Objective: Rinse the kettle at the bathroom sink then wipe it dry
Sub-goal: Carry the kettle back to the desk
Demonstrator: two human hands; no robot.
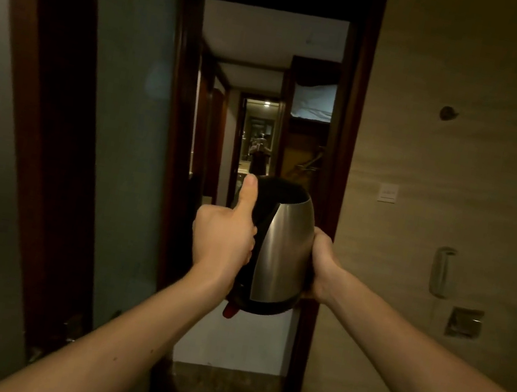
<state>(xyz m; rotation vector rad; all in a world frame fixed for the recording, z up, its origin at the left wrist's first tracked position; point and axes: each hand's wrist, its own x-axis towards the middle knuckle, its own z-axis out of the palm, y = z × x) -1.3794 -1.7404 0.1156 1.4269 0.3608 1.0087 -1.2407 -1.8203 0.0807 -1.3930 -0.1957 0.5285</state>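
A stainless-steel kettle [278, 251] with a black handle, black lid and a red switch at its base is held up in front of me at chest height, roughly upright. My left hand [226, 235] is wrapped around the black handle, thumb pointing up along it. My right hand [321, 262] cups the right side of the steel body near the base. No sink or cloth is in view.
A dark wooden door frame [346, 142] surrounds a narrow open doorway straight ahead, with a hallway and a far mirror beyond. A frosted glass panel [115, 136] stands at left. The tiled wall [440, 193] at right carries a switch plate, a hook and metal fittings.
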